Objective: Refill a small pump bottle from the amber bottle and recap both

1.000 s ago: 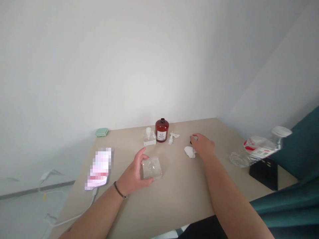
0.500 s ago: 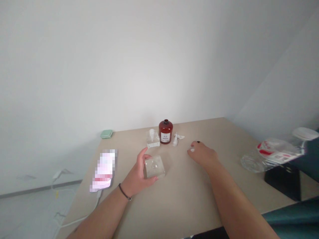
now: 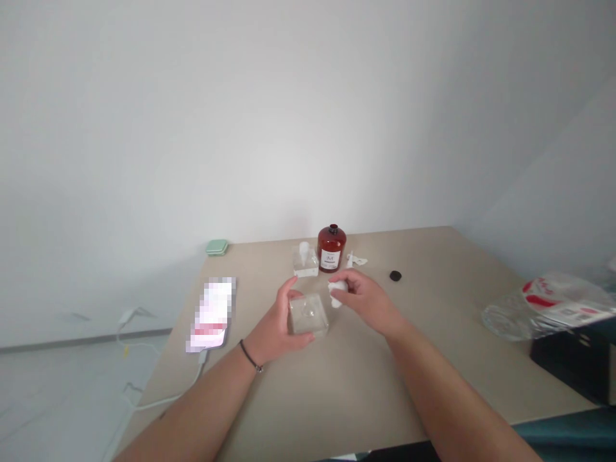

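My left hand (image 3: pixel 283 324) is wrapped around the left side of a clear square bottle (image 3: pixel 308 314), thumb along its near edge. The bottle's round neck faces up, and no cap shows on it. Beside it on the right, my right hand (image 3: pixel 363 298) pinches a small white cap-like piece (image 3: pixel 338 294), apart from the bottle. Its lower end points down; its exact shape is partly hidden by the fingers. Behind the hands stand another clear square bottle (image 3: pixel 306 269) with a white top (image 3: pixel 304 250) and an open brown bottle (image 3: pixel 332 247) with a white label.
A white pump head (image 3: pixel 357 260) lies right of the brown bottle. Farther right is a black disc-like cap (image 3: pixel 395 276). A phone (image 3: pixel 212 314) with a white cable lies left, a green case (image 3: pixel 217 248) behind it. A plastic bottle (image 3: pixel 548 305) lies at right over a black object (image 3: pixel 572 359).
My right hand has moved left from the right side of the table to beside the clear bottle, carrying the white piece. The black cap is now uncovered. My left hand still holds the bottle.
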### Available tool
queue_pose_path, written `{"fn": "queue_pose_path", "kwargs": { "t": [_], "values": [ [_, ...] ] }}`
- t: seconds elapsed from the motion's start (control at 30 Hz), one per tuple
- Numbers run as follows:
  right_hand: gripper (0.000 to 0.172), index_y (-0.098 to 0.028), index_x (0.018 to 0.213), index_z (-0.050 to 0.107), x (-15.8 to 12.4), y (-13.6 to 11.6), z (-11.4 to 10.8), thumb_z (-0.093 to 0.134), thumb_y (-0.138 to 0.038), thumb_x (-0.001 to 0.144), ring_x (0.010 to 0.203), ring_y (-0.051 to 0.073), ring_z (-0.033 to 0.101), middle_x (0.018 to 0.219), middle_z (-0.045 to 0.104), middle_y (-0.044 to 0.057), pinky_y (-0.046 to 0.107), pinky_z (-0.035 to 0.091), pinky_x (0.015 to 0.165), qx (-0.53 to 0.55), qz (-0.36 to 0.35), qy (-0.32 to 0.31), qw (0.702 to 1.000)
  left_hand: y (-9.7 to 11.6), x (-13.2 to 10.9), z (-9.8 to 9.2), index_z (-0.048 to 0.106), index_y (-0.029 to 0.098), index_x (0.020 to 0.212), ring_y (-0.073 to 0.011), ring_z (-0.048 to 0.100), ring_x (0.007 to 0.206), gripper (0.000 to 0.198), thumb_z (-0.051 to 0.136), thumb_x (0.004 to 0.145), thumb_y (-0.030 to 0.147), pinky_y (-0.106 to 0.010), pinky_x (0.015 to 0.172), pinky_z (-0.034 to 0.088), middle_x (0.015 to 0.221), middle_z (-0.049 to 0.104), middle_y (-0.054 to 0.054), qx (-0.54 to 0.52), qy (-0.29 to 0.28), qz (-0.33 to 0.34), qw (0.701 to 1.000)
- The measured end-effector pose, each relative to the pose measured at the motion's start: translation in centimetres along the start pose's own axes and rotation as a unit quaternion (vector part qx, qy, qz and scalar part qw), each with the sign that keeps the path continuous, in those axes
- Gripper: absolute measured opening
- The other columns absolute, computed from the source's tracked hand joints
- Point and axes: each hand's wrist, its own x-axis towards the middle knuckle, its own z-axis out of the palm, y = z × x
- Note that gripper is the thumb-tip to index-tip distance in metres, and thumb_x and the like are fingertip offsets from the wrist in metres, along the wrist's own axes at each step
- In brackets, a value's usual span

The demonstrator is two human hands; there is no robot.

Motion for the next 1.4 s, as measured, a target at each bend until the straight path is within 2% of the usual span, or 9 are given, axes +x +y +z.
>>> {"fn": "queue_pose_path", "kwargs": {
  "t": [0.13, 0.27, 0.4, 0.53, 0.7, 0.9, 1.1, 1.27, 1.4],
  "values": [
    [0.033, -0.022, 0.109, 0.069, -0.3, -0.6, 2.4, 0.07, -0.033, 0.077, 0.096, 0.021, 0.065, 0.112, 0.067, 0.007, 0.034, 0.053, 0.083, 0.088, -0.066, -0.031, 0.993, 0.1, 0.1, -0.1, 0.003, 0.026, 0.151, -0.0293, 0.053, 0.113, 0.11, 0.079, 0.073, 0.034, -0.05, 0.103, 0.039, 0.126, 0.047, -0.011, 0.006, -0.008, 0.028, 1.0],
    [0.04, -0.024, 0.118, 0.068, -0.7, -0.8, 2.2, 0.067, -0.027, 0.078, 0.107, 0.023, 0.066, 0.126, 0.064, 0.009, 0.036, 0.055, 0.086, 0.105, -0.103, -0.069, 0.987, -0.1, 0.2, -0.1, 0.003, 0.025, 0.152, -0.0303, 0.054, 0.115, 0.111, 0.08, 0.072, 0.036, -0.051, 0.103, 0.04, 0.129, 0.047, -0.012, 0.008, -0.005, 0.04, 0.999],
    [0.038, -0.024, 0.117, 0.07, -0.8, -1.6, 1.7, 0.06, -0.02, 0.081, 0.109, 0.025, 0.066, 0.124, 0.07, 0.008, 0.039, 0.054, 0.09, -0.002, -0.116, -0.044, 0.992, -0.1, 0.3, -0.1, 0.004, 0.023, 0.153, -0.0317, 0.055, 0.116, 0.114, 0.082, 0.07, 0.035, -0.051, 0.104, 0.041, 0.13, 0.047, -0.014, 0.015, -0.002, 0.036, 0.999],
    [0.039, -0.023, 0.123, 0.066, -1.0, -2.0, 1.8, 0.058, -0.024, 0.086, 0.106, 0.025, 0.068, 0.123, 0.072, 0.008, 0.039, 0.054, 0.088, -0.066, -0.107, -0.031, 0.992, -0.3, 0.3, -0.1, 0.005, 0.022, 0.154, -0.0333, 0.053, 0.12, 0.117, 0.084, 0.069, 0.036, -0.053, 0.107, 0.039, 0.132, 0.047, -0.016, 0.011, 0.002, 0.039, 0.999],
    [0.036, -0.025, 0.126, 0.066, -1.4, -1.7, 1.9, 0.057, -0.031, 0.092, 0.117, 0.027, 0.064, 0.127, 0.071, 0.008, 0.045, 0.048, 0.101, -0.121, -0.145, -0.058, 0.98, -0.2, 0.3, -0.1, 0.006, 0.022, 0.155, -0.0322, 0.055, 0.118, 0.118, 0.085, 0.069, 0.034, -0.053, 0.106, 0.041, 0.132, 0.048, -0.016, 0.008, 0.001, 0.045, 0.999],
    [0.04, -0.027, 0.132, 0.063, -1.6, -1.5, 1.7, 0.059, -0.035, 0.094, 0.122, 0.029, 0.061, 0.131, 0.069, 0.009, 0.05, 0.043, 0.107, -0.154, -0.195, -0.104, 0.963, 0.1, 0.3, -0.1, 0.008, 0.022, 0.155, -0.0324, 0.053, 0.121, 0.117, 0.086, 0.068, 0.032, -0.053, 0.108, 0.04, 0.136, 0.048, -0.017, 0.0, 0.005, 0.043, 0.999],
    [0.041, -0.03, 0.138, 0.058, -1.7, -1.2, 1.3, 0.048, -0.03, 0.098, 0.132, 0.028, 0.056, 0.136, 0.066, 0.008, 0.053, 0.039, 0.112, -0.159, -0.222, -0.127, 0.954, 0.4, 0.3, 0.0, 0.01, 0.022, 0.155, -0.0316, 0.056, 0.117, 0.119, 0.088, 0.065, 0.031, -0.052, 0.106, 0.043, 0.131, 0.052, -0.015, 0.0, 0.024, 0.03, 0.999],
    [0.039, -0.033, 0.135, 0.061, -1.8, -0.8, 2.0, 0.05, -0.027, 0.098, 0.135, 0.029, 0.054, 0.134, 0.068, 0.007, 0.059, 0.031, 0.117, -0.188, -0.183, -0.113, 0.958, 0.9, 0.2, 0.1, 0.014, 0.021, 0.154, -0.031, 0.059, 0.112, 0.117, 0.088, 0.064, 0.031, -0.051, 0.104, 0.045, 0.126, 0.056, -0.014, 0.024, 0.039, 0.023, 0.999],
    [0.036, -0.031, 0.13, 0.065, -1.6, -0.5, 2.4, 0.053, -0.03, 0.096, 0.136, 0.03, 0.053, 0.133, 0.068, 0.007, 0.061, 0.032, 0.116, -0.194, -0.18, -0.083, 0.961, 1.3, 0.1, 0.3, 0.014, 0.018, 0.154, -0.0346, 0.054, 0.122, 0.114, 0.086, 0.066, 0.03, -0.053, 0.108, 0.041, 0.135, 0.052, -0.018, 0.037, 0.043, 0.031, 0.998]
  ]
}}
